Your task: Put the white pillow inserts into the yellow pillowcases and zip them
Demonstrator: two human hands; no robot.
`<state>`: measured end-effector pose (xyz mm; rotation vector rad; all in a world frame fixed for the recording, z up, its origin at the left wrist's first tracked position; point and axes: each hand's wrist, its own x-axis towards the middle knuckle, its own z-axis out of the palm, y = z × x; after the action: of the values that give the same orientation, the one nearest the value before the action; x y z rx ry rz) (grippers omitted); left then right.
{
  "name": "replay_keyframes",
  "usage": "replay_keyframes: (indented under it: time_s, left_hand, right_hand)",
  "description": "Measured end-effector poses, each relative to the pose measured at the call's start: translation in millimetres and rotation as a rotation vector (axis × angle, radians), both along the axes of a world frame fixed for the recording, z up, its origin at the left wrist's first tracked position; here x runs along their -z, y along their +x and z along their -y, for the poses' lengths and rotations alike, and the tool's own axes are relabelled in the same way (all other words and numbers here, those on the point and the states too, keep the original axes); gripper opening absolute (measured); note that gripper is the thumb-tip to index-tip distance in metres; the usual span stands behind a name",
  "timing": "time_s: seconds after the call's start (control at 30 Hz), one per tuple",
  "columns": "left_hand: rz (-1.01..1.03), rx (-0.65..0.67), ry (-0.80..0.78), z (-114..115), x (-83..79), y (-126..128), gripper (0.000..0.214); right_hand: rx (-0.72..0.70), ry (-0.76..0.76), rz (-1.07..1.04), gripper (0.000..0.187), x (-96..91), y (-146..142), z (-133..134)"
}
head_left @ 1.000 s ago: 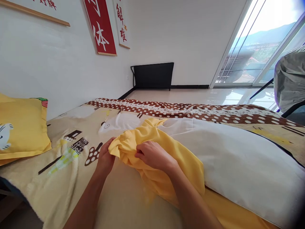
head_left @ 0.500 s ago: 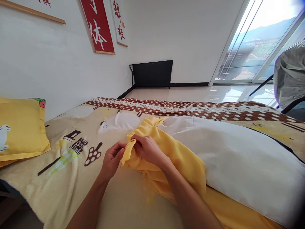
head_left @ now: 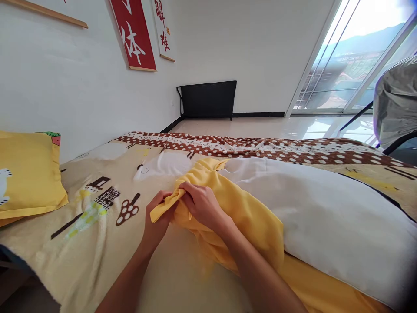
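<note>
A yellow fabric cover (head_left: 247,213) lies bunched around the left end of a large white quilt or cushion (head_left: 325,213). Which of these the white thing is, I cannot tell. My right hand (head_left: 203,204) pinches the cover's gathered edge, thumb and fingers closed on the cloth. Just left of it, my left hand (head_left: 159,221) is closed around the same edge from beneath. A flap of yellow cloth lies over the left fingers and hides most of them. More yellow fabric spreads under the white piece at the lower right.
The bed carries a beige patterned blanket (head_left: 120,256) with a brown dotted border. At the left sits a yellow pillow (head_left: 32,174). A black panel (head_left: 208,100) leans by the far wall. On the right stands a grey-covered object (head_left: 395,100) near the window (head_left: 345,65).
My left hand has moved in under the cover's edge. The yellow flap now reaches farther left, over the left fingers. My right hand stays nearly in place, still pinching the cloth.
</note>
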<state>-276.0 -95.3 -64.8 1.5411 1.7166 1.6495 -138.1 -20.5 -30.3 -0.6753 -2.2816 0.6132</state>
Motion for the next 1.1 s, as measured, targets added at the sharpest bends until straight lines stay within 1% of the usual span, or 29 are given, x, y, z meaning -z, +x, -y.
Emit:
replay_keyframes:
  time_s: [0.07,0.13,0.2,0.27,0.33,0.4,0.43,0.5,0.57,0.6,0.63,0.67,0.73,0.8,0.83,0.93,0.97,1.03,1.1]
  left_hand:
    - [0.089,0.003,0.039,-3.0,2.1,-4.0,0.018]
    - [0.228,0.016,0.082,-7.3,4.7,-7.9,0.020]
    - [0.472,0.017,0.100,-13.4,6.2,-13.3,0.019]
    - [0.779,-0.019,0.107,-20.8,6.7,-20.9,0.017]
    - [1.013,-0.077,0.113,-28.3,7.2,-30.2,0.018]
    - [1.104,-0.108,0.114,-34.5,8.7,-39.3,0.019]
    - [1.122,-0.114,0.114,-36.7,9.6,-43.1,0.018]
    - [1.145,-0.110,0.110,-39.1,11.2,-48.6,0.019]
    - [1.182,-0.077,0.102,-39.1,10.9,-51.1,0.019]
    - [1.206,-0.044,0.090,-38.4,9.7,-51.4,0.018]
    - [1.231,-0.001,0.071,-37.2,7.9,-51.3,0.016]
    - [1.257,0.048,0.048,-35.7,5.6,-50.8,0.015]
    - [1.303,0.141,0.001,-32.5,0.5,-49.4,0.014]
    - [1.338,0.196,-0.022,-29.7,-3.5,-48.4,0.014]
    - [1.353,0.204,-0.025,-28.8,-4.7,-48.4,0.014]
    - [1.388,0.180,-0.026,-28.9,-4.7,-51.9,0.015]
    - [1.398,0.165,-0.028,-29.8,-3.8,-54.5,0.015]
    - [1.417,0.131,-0.030,-32.7,-1.2,-61.6,0.015]
    - [1.436,0.088,-0.031,-36.5,2.0,-69.8,0.016]
  right_hand:
    - [-0.025,0.016,0.041,0.016,0.6,-1.7,1.7]
    - [-0.061,0.031,0.070,0.020,0.1,-3.1,4.6]
    - [-0.079,0.045,0.061,0.029,-3.9,-1.8,8.6]
    - [-0.040,0.060,0.009,0.036,-12.9,4.8,12.4]
    - [0.062,0.076,-0.060,0.033,-25.8,17.3,14.5]
    - [0.218,0.096,-0.094,0.027,-39.2,35.0,13.5]
    - [0.314,0.103,-0.069,0.025,-44.6,45.3,11.7]
    - [0.533,0.102,0.091,0.026,-49.9,67.8,6.7]
    - [0.722,0.055,0.357,0.030,-46.1,91.3,1.5]
    - [0.773,0.009,0.495,0.034,-41.0,102.6,-0.1]
    - [0.787,-0.045,0.610,0.038,-34.3,113.1,-0.7]
    - [0.767,-0.092,0.688,0.041,-26.6,122.3,-0.1]
    - [0.662,-0.150,0.708,0.043,-11.0,134.8,5.3]
    - [0.491,-0.233,0.599,0.041,0.9,137.5,15.2]
    - [0.389,-0.310,0.525,0.040,4.5,135.2,21.1]
    - [0.057,-0.601,0.273,0.041,7.8,120.1,38.1]
    - [-0.024,-0.658,0.196,0.042,7.7,115.0,42.0]
    - [-0.118,-0.681,0.131,0.043,9.1,109.5,46.0]
    - [-0.115,-0.645,0.236,0.036,14.1,112.6,45.7]
